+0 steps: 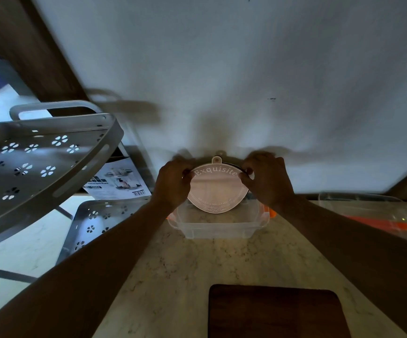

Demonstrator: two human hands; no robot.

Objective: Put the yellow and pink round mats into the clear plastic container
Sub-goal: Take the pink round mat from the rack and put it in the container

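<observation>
A pink round mat printed "Exquisite", with a small hanging tab on top, is held upright and tilted above the clear plastic container. My left hand pinches its left edge and my right hand pinches its right edge. The mat's lower edge dips inside the container's open top. A dark rim shows behind the mat's upper right edge; I cannot tell whether it belongs to a second mat. No yellow mat is visible. The container stands on the marble counter and has orange clips at its sides.
A grey perforated shelf rack stands to the left, with a printed leaflet beside it. A dark wooden board lies near the counter's front edge. Another clear container with orange trim sits at the right. The white wall rises just behind.
</observation>
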